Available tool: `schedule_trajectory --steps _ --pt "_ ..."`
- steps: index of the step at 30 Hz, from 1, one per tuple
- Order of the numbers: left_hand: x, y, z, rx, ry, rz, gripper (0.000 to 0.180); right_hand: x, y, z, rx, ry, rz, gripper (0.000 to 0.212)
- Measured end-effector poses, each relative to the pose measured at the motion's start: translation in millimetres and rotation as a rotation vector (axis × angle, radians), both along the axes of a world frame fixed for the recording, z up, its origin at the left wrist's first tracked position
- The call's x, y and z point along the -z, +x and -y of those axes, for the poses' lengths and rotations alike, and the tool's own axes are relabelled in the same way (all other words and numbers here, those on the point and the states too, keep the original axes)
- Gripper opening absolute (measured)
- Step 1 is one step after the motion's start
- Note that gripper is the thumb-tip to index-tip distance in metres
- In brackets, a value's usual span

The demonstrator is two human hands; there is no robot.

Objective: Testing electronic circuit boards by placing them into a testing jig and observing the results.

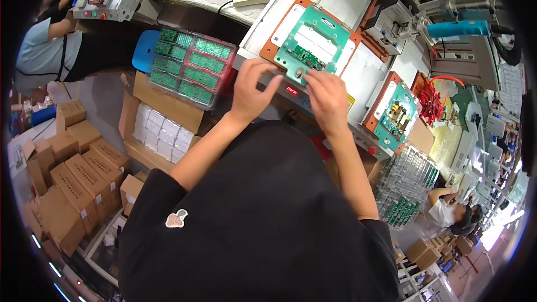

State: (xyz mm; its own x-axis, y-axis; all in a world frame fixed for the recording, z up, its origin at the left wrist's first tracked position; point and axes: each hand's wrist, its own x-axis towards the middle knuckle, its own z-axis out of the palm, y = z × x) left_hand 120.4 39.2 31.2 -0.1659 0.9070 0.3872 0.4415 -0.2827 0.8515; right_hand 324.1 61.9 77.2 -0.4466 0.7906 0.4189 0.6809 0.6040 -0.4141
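Note:
Before me lies a green fixture plate (327, 29) in an orange-brown frame (268, 51), with white panels and a green circuit board (305, 56) set in it. My left hand (250, 90) hovers at the frame's near left corner, fingers curved and thumb apart, with nothing seen between them. At the plate's near edge, beside a small round metal part (299, 72), my right hand (329, 99) has its fingertips drawn together. Whatever they pinch, if anything, is too small to make out.
Left of me, a clear tray (193, 39) holds several green boards; below it stands an open carton (127, 114) of white packets. A second green fixture (386, 126) carries a populated board on the right. A blue-handled tool (458, 28) hangs at upper right. Other people work at both sides.

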Motion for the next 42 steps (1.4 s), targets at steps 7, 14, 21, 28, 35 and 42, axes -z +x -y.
schedule_trajectory --steps 7,14,21,28,35,42 --pt "-14 13 -24 0.12 0.089 -0.227 0.019 26 -5 11 -0.008 -0.076 -0.036 0.041" --pt "-19 11 -47 0.417 0.136 -0.377 0.02 -1 17 15 0.164 -0.204 -0.27 0.027" --pt "26 -44 -19 -0.202 0.04 -0.114 0.021 -73 12 32 -0.089 -0.71 -0.337 0.022" --pt "232 -221 12 -0.779 -0.536 -0.737 0.054 -125 22 28 -0.251 -0.991 -0.31 0.021" --pt "226 -262 -5 -0.647 -0.784 -0.844 0.056 -159 8 20 -0.146 -1.173 -0.241 0.022" --pt "172 -261 0 -0.455 -0.684 0.188 0.036 -158 -25 5 -0.081 -0.963 -0.148 0.012"
